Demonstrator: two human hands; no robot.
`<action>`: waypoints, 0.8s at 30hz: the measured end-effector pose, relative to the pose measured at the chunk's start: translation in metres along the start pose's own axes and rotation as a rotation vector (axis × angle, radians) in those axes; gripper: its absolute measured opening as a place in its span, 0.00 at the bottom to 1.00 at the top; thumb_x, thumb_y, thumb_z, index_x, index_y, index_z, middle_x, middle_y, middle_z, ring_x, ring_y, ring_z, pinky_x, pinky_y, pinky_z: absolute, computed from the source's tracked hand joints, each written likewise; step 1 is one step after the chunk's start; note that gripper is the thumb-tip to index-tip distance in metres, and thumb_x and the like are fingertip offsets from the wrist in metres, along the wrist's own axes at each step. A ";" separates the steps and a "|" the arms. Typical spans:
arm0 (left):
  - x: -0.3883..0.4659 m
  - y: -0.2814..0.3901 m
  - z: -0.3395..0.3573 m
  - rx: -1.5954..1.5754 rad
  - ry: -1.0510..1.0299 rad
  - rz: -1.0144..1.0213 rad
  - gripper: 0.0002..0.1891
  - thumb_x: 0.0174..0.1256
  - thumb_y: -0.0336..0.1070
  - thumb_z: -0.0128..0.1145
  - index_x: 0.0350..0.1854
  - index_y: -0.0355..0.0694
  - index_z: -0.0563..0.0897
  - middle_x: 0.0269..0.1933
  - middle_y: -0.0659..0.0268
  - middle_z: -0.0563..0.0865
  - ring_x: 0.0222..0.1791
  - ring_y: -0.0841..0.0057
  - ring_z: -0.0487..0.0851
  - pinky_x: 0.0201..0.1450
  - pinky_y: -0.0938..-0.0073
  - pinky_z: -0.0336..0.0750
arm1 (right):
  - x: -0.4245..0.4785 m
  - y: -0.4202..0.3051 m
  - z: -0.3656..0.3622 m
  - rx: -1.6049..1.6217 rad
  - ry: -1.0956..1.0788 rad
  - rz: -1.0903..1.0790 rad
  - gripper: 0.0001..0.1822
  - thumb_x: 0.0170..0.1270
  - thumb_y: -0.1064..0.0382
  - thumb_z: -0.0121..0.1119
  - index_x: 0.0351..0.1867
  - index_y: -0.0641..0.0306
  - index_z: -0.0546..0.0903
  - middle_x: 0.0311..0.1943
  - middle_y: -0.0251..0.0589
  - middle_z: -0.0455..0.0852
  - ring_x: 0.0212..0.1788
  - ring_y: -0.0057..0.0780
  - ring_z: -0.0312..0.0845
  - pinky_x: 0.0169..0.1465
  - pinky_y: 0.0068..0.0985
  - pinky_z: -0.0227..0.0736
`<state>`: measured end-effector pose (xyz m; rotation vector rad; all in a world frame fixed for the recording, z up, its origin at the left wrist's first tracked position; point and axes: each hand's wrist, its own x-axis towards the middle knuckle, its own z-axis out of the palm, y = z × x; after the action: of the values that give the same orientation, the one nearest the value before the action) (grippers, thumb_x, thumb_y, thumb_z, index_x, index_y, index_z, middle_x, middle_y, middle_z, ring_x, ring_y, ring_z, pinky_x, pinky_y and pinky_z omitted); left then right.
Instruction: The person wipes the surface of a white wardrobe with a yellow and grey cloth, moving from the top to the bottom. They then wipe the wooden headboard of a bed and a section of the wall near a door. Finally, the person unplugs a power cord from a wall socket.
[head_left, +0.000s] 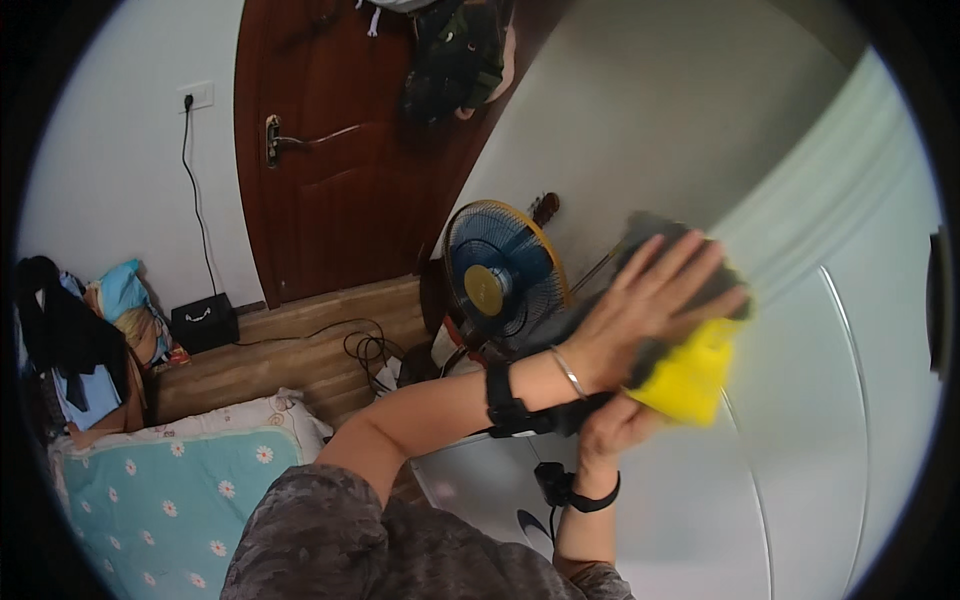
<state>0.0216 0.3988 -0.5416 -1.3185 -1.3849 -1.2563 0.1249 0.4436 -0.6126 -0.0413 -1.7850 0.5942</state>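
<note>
My left hand (652, 307), a metal bangle and a black strap at its wrist, lies with fingers spread over the dark part of a yellow and dark grey cloth item (694, 375). Below it, my right hand (615, 427) grips the lower edge of the yellow part; its thumb and fingers are partly hidden. A black band with a small black device circles the right wrist. The cloth item is blurred, so its exact kind cannot be told. Behind the hands are pale glossy panels (810, 420) with curved silvery trim.
A standing fan (502, 270) with a yellow rim is beyond my left forearm. A brown door (337, 180) has bags hanging on it. A black box (204, 322) and loose cable (367, 349) lie on the wooden floor. A bed with a teal floral cover (180, 502) is at lower left.
</note>
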 end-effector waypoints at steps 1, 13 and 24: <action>0.007 -0.003 -0.001 -0.031 -0.001 -0.038 0.35 0.68 0.53 0.56 0.78 0.59 0.62 0.80 0.53 0.53 0.79 0.50 0.52 0.75 0.45 0.57 | -0.001 0.003 0.007 0.259 0.060 0.028 0.26 0.73 0.66 0.50 0.70 0.72 0.65 0.71 0.50 0.65 0.71 0.45 0.63 0.73 0.37 0.55; -0.276 -0.033 0.020 -0.974 -0.120 -0.832 0.24 0.72 0.36 0.56 0.68 0.39 0.72 0.63 0.61 0.80 0.61 0.75 0.79 0.65 0.73 0.73 | -0.164 0.067 -0.006 -0.303 -0.672 -0.186 0.15 0.60 0.72 0.59 0.49 0.66 0.85 0.50 0.53 0.86 0.53 0.58 0.80 0.61 0.46 0.70; -0.314 -0.057 -0.048 -0.844 -0.429 -1.131 0.20 0.75 0.32 0.49 0.68 0.39 0.73 0.66 0.64 0.78 0.63 0.75 0.77 0.63 0.73 0.72 | -0.180 0.064 0.016 0.019 -0.836 0.118 0.15 0.60 0.73 0.60 0.49 0.67 0.81 0.42 0.56 0.84 0.46 0.58 0.79 0.49 0.43 0.74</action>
<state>-0.0048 0.3032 -0.8484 -1.3730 -2.1550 -2.6339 0.1481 0.4346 -0.8026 0.1362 -2.5966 0.7803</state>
